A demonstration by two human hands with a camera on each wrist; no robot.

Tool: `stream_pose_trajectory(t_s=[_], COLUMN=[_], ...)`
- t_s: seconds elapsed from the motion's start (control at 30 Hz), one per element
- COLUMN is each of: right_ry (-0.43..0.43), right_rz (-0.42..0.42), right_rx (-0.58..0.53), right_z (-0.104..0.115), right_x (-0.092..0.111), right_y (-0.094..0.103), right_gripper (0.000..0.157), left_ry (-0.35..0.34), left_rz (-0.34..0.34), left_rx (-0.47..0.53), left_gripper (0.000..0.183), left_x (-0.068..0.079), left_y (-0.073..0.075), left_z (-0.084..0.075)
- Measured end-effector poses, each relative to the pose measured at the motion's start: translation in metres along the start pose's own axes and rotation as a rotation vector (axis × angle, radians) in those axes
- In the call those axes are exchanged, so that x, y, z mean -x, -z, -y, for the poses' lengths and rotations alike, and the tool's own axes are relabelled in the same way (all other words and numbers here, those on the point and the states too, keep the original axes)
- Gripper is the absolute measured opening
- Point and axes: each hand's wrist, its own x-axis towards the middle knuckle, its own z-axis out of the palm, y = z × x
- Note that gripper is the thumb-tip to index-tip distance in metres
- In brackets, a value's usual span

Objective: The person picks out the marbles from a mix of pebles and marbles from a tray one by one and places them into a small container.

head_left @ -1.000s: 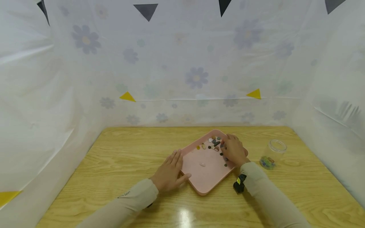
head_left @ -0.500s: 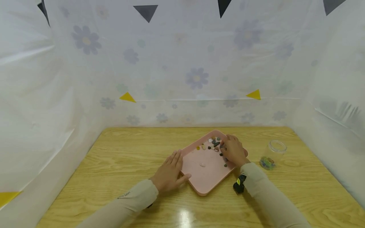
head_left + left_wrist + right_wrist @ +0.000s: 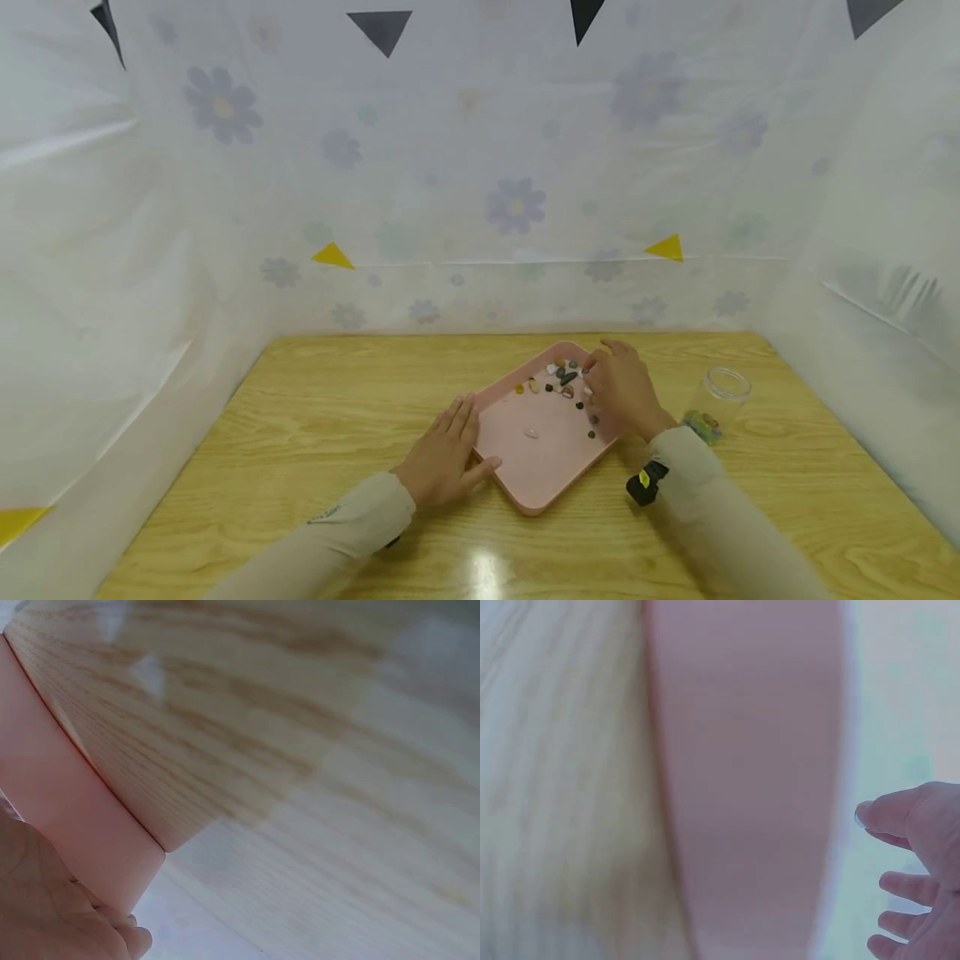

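My left hand (image 3: pixel 442 454) rests against the left corner of a pink tray (image 3: pixel 536 475), fingers straight along its side and thumb over the near rim. In the left wrist view the tray wall (image 3: pixel 82 795) rises beside the left hand (image 3: pixel 52 907). My right hand (image 3: pixel 624 387) hovers over the tray's right side. In the right wrist view the thumb and index tips of the right hand (image 3: pixel 930 847) meet at a small pale stone, hard to make out, other fingers spread. Several small stones, including a dark long one (image 3: pixel 568 378), lie mostly toward the tray's far end.
A clear glass jar (image 3: pixel 723 396) with several coloured stones at its bottom stands right of the tray, close to the right forearm. A pale stone (image 3: pixel 531 432) lies alone mid-tray. Wooden table (image 3: pixel 322 400) surrounds the tray; a flowered sheet (image 3: pixel 450 167) hangs behind.
My right hand has lifted from the stones and shifted slightly right, its wrist swinging outward toward the jar. My left hand and the tray keep their places.
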Motion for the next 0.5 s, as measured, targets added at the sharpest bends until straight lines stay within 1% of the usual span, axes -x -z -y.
stream_pose_trajectory(t_s=[0.1, 0.2, 0.3, 0.4, 0.5], right_ry=[0.027, 0.079, 0.115, 0.115, 0.096], right_rz=[-0.052, -0.142, -0.225, -0.272, -0.298], right_rx=[0.009, 0.014, 0.047, 0.075, 0.088], right_z=[0.001, -0.001, -0.005, -0.01, -0.018], right_x=[0.004, 0.012, 0.021, 0.03, 0.04], right_y=[0.019, 0.039, 0.057, 0.075, 0.09], right_gripper=[0.015, 0.015, 0.014, 0.015, 0.017], left_ry=[0.0, 0.005, 0.009, 0.01, 0.01], left_rz=[0.003, 0.012, 0.019, 0.022, 0.02], left_rx=[0.001, -0.001, 0.001, -0.002, -0.002], left_gripper=[0.089, 0.088, 0.088, 0.087, 0.087], left_x=[0.0, 0.0, 0.0, 0.001, 0.001], left_y=[0.002, 0.005, 0.006, 0.006, 0.005], left_z=[-0.001, -0.002, -0.003, -0.003, -0.002])
